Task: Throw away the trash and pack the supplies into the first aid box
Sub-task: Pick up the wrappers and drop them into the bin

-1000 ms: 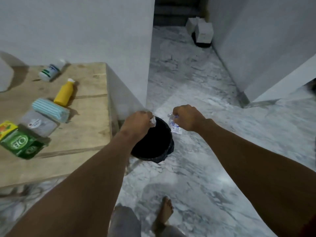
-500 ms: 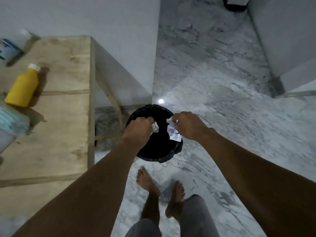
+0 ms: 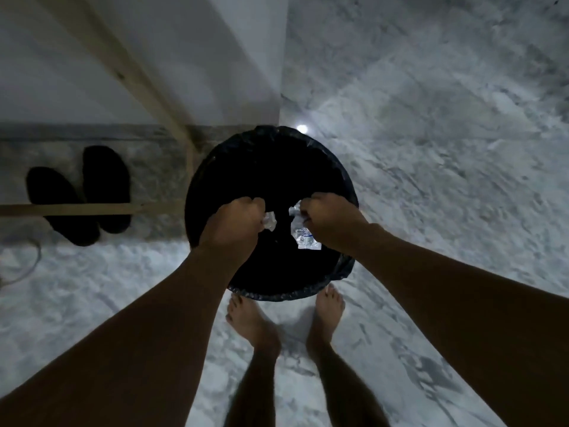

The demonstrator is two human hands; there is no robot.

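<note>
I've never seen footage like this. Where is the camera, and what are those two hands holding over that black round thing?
No machine here: these are a person's bare arms. The camera sits on their head and looks straight down, so you also see their feet on the marble floor. The black round thing is a bin lined with a bag. Both hands are above its opening. The left hand pinches a small crumpled white scrap; the right hand pinches a printed clear wrapper that hangs down. Neither grip has let go yet. At left, dark slippers lie under a wooden bar.
</note>
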